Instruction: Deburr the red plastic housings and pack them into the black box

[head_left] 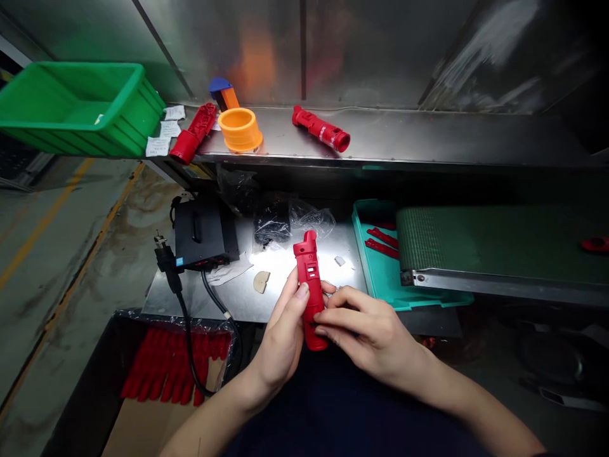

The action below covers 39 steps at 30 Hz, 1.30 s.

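Head view: a red plastic housing [310, 285] is held upright by both hands above the near edge of a steel table [228, 298]. It is grasped around its middle by the left hand [280, 336], with the thumb laid along its front and the fingertips showing behind its far side. Its lower part is gripped by the curled fingers of the right hand [366, 324]. Its slotted upper end is left uncovered.

Black plastic bags [271, 222], a black box [204, 235] with a black cable [183, 317], a beige chip [261, 281] and a small white piece [339, 260] are laid on the table. A teal tray [380, 279] holding red strips [383, 244] is placed to the right, beside a green belt [451, 241].

On a steel shelf [404, 136] beyond, an orange ring [240, 130], two more red housings [193, 133] [321, 129], a blue-and-orange part [223, 94] and paper slips [164, 136] are set near a green crate [80, 108]. Red parts [176, 365] wrapped in clear plastic are seen at lower left.
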{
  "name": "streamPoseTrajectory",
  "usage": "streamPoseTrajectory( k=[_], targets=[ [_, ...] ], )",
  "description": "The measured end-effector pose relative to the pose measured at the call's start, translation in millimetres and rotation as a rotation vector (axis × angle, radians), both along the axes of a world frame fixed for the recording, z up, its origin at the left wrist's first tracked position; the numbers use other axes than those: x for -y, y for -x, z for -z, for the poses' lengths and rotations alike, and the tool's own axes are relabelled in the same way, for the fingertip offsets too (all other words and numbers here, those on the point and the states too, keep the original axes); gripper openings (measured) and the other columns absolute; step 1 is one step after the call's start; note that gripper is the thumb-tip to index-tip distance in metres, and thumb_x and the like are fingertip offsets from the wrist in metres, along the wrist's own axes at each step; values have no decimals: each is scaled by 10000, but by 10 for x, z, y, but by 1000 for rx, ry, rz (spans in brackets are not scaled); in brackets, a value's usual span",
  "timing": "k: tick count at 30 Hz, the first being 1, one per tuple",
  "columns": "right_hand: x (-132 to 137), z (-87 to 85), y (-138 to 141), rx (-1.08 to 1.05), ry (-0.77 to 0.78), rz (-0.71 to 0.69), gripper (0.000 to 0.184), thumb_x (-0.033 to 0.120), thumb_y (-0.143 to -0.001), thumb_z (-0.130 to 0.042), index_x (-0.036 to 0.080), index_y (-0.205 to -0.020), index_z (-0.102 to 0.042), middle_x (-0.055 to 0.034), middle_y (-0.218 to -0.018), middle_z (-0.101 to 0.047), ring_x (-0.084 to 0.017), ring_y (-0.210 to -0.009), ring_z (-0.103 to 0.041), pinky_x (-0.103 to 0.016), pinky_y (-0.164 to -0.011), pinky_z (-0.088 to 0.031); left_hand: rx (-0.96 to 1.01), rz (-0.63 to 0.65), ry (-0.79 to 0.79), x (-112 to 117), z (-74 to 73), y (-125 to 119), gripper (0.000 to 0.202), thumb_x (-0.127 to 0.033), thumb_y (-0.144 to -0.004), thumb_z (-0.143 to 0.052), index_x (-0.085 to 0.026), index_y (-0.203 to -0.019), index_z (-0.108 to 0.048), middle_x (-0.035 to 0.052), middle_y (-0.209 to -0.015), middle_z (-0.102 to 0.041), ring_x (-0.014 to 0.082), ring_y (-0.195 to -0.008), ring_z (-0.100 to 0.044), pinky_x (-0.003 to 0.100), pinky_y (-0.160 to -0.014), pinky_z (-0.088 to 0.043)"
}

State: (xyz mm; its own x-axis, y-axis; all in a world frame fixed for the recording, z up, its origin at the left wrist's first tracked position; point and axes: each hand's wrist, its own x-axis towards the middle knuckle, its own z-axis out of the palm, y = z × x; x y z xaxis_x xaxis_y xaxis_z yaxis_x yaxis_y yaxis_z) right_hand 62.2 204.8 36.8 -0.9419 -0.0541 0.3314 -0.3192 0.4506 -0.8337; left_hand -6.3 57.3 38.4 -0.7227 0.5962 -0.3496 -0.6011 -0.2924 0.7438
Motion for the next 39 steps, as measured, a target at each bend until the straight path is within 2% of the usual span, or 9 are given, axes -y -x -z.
streamPoseTrajectory(
  k=[4,8,13,17,22,27,32,34,39],
  targets=[
    [24,-24,18,54,33,17,159,104,-950,-651,179,-1070,-723,-41,-940,-647,-153,-894,-688,-356,-984,-596,10,-3,11,22,14,12,354,-328,-1038,-503,-230,-1361,-611,58,-1162,-709,238,-1097,-656,379,-1004,-523],
    [99,6,1,49,29,79,202,111,-946,-658,189,-1125,-709,-62,-1003,-666,-187,-996,-696,-370,-981,-594,-22,-18,30,39,25,26,290,-349,-1026,-526,-227,-1257,-651,56,-1200,-695,243,-1114,-645,359,-966,-537],
    [246,95,-50,-23,38,357,307,141,-902,-718,191,-1203,-684,-74,-1037,-662,-176,-871,-680,-320,-802,-600,-16,-131,16,31,59,7,260,-381,-1007,-540,-257,-1220,-622,60,-1200,-689,260,-1062,-663,369,-866,-569],
    [334,132,-57,-16,-44,427,242,173,-879,-730,167,-1120,-704,-96,-1007,-660,-214,-883,-679,-357,-778,-594,-138,-242,39,16,108,-43,230,-371,-966,-603,-273,-1170,-645,49,-1151,-679,242,-1033,-644,340,-841,-558],
    [368,126,-30,-60,-125,461,191,185,-895,-687,159,-1084,-701,-111,-966,-675,-228,-845,-674,-377,-724,-590,-228,-275,40,13,137,-101,264,-364,-919,-683,-328,-1179,-648,31,-1118,-643,221,-917,-602,346,-835,-528],
    [384,109,-20,-105,-255,490,192,196,-897,-666,145,-1078,-699,-124,-955,-692,-237,-827,-672,-381,-710,-580,-234,-282,66,-2,115,-114,269,-369,-894,-699,-317,-1152,-642,46,-1101,-620,264,-985,-577,394,-888,-509],
    [400,104,-19,-96,-448,503,202,202,-929,-615,129,-1098,-699,-140,-969,-722,-265,-826,-683,-405,-715,-572,-212,-195,82,1,126,-75,311,-216,-857,-673,-334,-1142,-638,31,-1094,-626,231,-910,-582,375,-878,-505],
    [372,103,-28,-32,-329,475,197,203,-927,-619,153,-1101,-698,-128,-999,-720,-256,-864,-688,-396,-756,-579,-181,-184,65,-1,132,-47,359,-171,-826,-657,-339,-1144,-639,32,-1091,-624,230,-882,-585,369,-829,-511],
    [246,123,-19,292,292,427,220,253,-909,-637,200,-1122,-655,-72,-1050,-710,-190,-847,-694,-345,-770,-595,-105,-117,-8,-42,132,-3,407,-152,-740,-671,-322,-1109,-654,24,-1070,-635,248,-858,-625,421,-818,-532]
  ],
)
